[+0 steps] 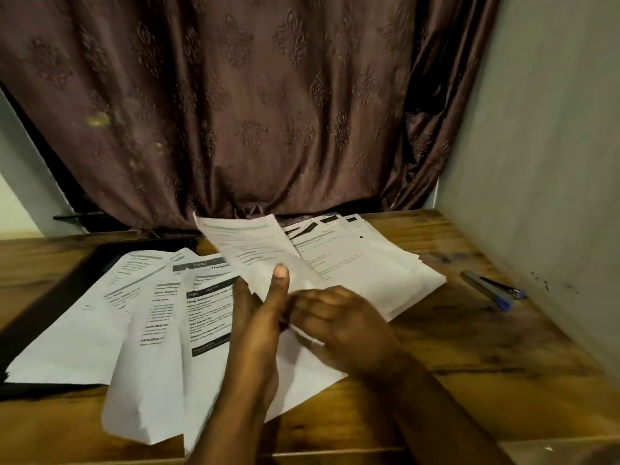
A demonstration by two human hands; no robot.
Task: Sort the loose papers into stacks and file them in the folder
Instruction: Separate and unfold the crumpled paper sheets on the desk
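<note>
Pretty dim room tbh. Big brown curtain with a damask-type pattern hangs across 12 o'clock, bunching where it meets the wooden desk. Plain grey wall runs along 3 o'clock, with some dark specks low down near the desk edge.

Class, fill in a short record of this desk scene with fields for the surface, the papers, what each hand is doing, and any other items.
surface: brown wooden desk
loose papers: fanned printed white sheets partly over a flat black folder
stack: white paper pile at back right
left hand: holds a raised printed sheet, thumb on top
right hand: on the papers, grip unclear
other: blue pen, grey stapler, brown patterned curtain
</note>
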